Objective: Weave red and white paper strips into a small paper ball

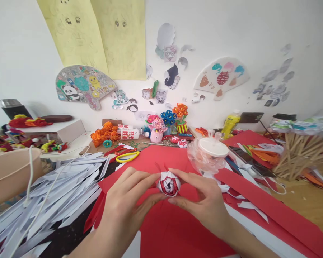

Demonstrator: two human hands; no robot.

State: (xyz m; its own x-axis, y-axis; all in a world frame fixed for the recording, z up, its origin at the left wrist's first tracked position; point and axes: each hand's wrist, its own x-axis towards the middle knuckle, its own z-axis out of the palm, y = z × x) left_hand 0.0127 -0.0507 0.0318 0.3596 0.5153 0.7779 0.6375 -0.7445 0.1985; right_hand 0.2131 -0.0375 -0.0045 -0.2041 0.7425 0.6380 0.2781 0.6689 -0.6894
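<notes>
A small round ball folded from red and white paper strips (168,184) is held up in the middle, above a large sheet of red paper (167,224). Thumb and fingers of my left hand (130,195) pinch it from the left. From the other side, my right hand (201,193) grips it with thumb and index finger. The ball's near face shows red and white folds around a dark centre. Its back is hidden from me.
Many folded white paper strips (70,193) lie at left, beside a beige basket (13,175). Yellow-handled scissors (127,156) rest behind my left hand. A lidded cup (212,148) in plastic stands behind the right. Flower pots (156,135) line the wall; red strips (271,200) lie at right.
</notes>
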